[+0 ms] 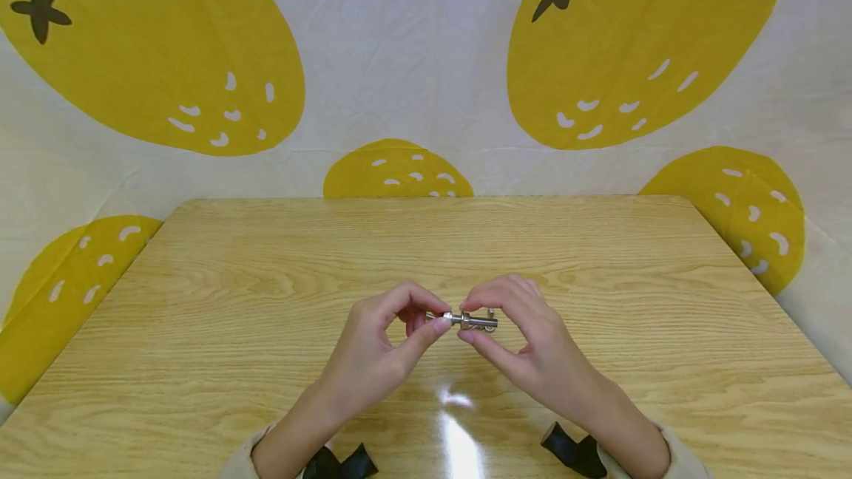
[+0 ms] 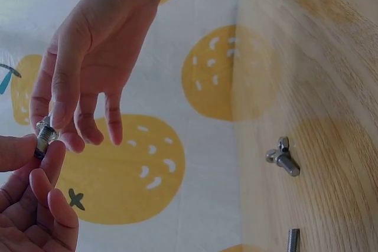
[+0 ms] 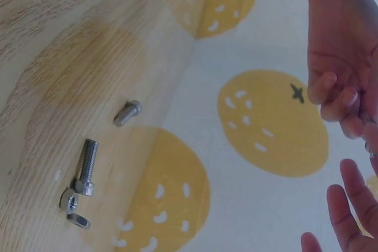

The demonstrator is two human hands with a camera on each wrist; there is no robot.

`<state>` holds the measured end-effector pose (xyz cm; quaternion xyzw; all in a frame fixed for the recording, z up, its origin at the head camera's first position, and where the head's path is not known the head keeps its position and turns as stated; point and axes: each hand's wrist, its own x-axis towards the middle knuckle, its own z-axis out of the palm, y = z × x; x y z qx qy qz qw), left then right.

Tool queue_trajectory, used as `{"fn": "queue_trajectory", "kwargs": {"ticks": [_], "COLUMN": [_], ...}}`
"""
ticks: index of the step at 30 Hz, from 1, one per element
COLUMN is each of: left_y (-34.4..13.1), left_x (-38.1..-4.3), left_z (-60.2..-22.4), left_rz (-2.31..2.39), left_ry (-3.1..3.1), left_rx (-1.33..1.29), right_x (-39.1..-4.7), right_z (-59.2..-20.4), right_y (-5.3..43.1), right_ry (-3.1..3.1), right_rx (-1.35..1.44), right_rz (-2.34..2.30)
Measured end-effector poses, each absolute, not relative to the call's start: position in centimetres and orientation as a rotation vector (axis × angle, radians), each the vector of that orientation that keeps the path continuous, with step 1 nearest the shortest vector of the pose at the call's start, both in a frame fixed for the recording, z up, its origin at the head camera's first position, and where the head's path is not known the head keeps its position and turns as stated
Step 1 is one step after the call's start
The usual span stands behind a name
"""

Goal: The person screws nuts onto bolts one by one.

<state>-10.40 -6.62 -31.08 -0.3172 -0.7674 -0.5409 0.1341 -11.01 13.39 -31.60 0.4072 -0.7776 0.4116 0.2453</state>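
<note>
Both hands meet over the middle of the table at a small metal bolt (image 1: 456, 318) with a wider ring-like part, apparently a nut, around its threads. My left hand (image 1: 379, 342) pinches the nut end between thumb and index finger. From the other side, my right hand (image 1: 542, 335) pinches the opposite end the same way. Threads show between the two sets of fingertips on the held bolt (image 2: 44, 138) in the left wrist view. My left hand's other fingers hang loosely bent there. In the right wrist view the held bolt is mostly cut off at the right edge.
On the wood-grain table (image 1: 266, 242) lie a threaded bolt (image 3: 87, 166), a hex nut (image 3: 69, 201) beside its head, a second nut (image 3: 78, 221) and a shorter-looking bolt (image 3: 127, 113). A white cloth with yellow fruit prints (image 1: 373, 58) hangs behind the table.
</note>
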Motion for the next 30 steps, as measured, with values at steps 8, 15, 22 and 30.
{"fn": "queue_trajectory", "kwargs": {"ticks": [8,15,22,30], "left_y": [-6.62,-6.58,-6.47,-6.51], "left_x": [-10.38,-10.41,-10.38,-10.29], "left_z": [-31.07,-31.06,-31.08,-31.05], "left_rz": [-1.566,-1.574,-1.589,-1.589], "left_ry": [-2.239,-2.225,-2.212,-2.236], "left_rx": [-0.902,-0.923,-0.95,-0.92], "right_x": [-10.99,-10.95,-10.97,-10.63], "right_z": [-31.62,-31.77,-31.88,-31.6], "right_y": [13.32,13.29,13.44,13.53], "right_ry": [-2.101,-2.123,-2.187,-2.247], "right_rx": [1.117,1.106,1.062,1.004], "right_rz": [1.128,1.15,1.131,1.169]}}
